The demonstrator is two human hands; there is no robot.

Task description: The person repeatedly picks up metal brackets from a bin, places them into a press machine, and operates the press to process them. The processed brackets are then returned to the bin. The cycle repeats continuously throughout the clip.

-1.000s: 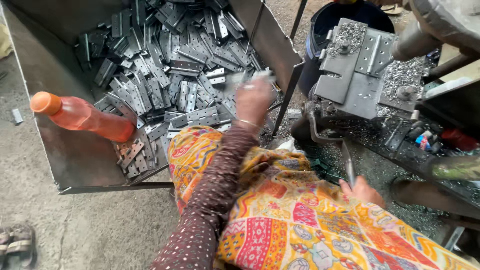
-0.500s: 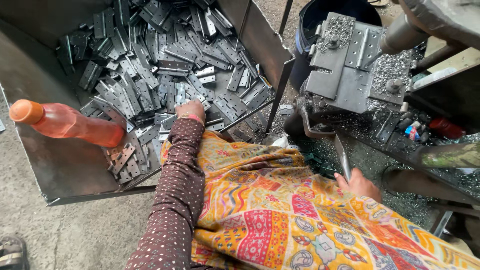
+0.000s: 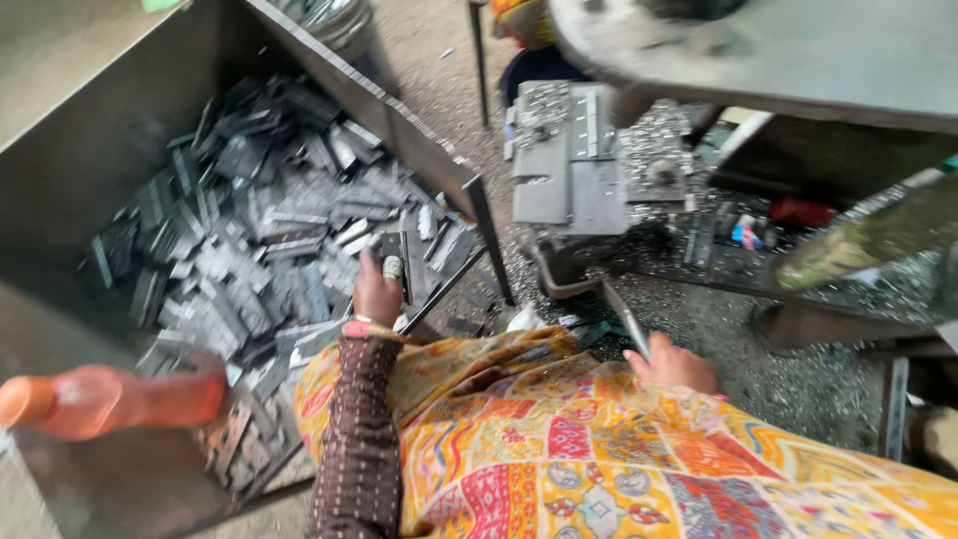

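My left hand [image 3: 377, 289] reaches into a large metal bin [image 3: 419, 140] and grips a stack of flat grey metal plates [image 3: 397, 258] lifted from the heap of plates [image 3: 249, 250] inside. My right hand [image 3: 671, 361] rests near my knee and holds a thin metal rod [image 3: 624, 317] that points up toward the machine. A brightly patterned orange and yellow cloth [image 3: 559, 449] covers my lap, with a dark dotted sleeve on the left arm.
An orange plastic bottle [image 3: 110, 399] lies on the bin's near left edge. A grey press machine block [image 3: 579, 160] with metal chips stands ahead right, under a steel table [image 3: 798, 60]. Metal shavings litter the floor [image 3: 798, 379].
The view has shifted right and closer. My left hand, hidden half a second ago, is now in the bin gripping plates. The right hand has stayed on the rod.
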